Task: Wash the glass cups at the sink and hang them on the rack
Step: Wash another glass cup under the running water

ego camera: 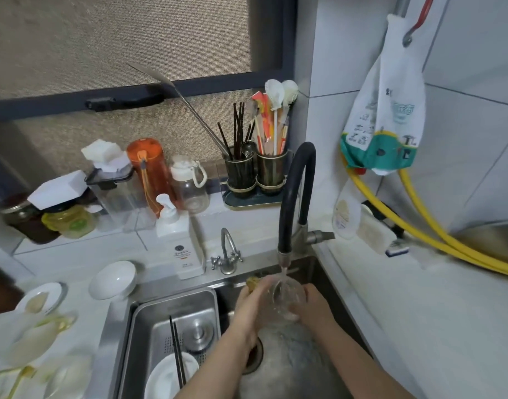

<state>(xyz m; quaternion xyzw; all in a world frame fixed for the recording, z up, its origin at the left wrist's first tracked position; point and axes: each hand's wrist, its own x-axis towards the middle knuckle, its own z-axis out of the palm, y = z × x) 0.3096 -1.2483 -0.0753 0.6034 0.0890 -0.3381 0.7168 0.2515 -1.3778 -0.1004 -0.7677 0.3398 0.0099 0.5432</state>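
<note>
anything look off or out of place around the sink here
Nothing looks spilled or broken. Both hands, left and right, hold the glass cup under the running faucet. The one oddity: a long metal utensil leans far out of the utensil holder, across the window.

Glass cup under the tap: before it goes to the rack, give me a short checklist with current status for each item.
1. Glass cup held by both hands: ok, left hand and right hand cradle it.
2. Water reaching the cup: ok, the stream from the black faucet falls into it.
3. Soap rinsed off: cannot tell, glass is blurred.
4. Left hand free for hanging: not ok, a yellowish sponge sits at its fingers.
5. Rack location: cannot tell.
</note>
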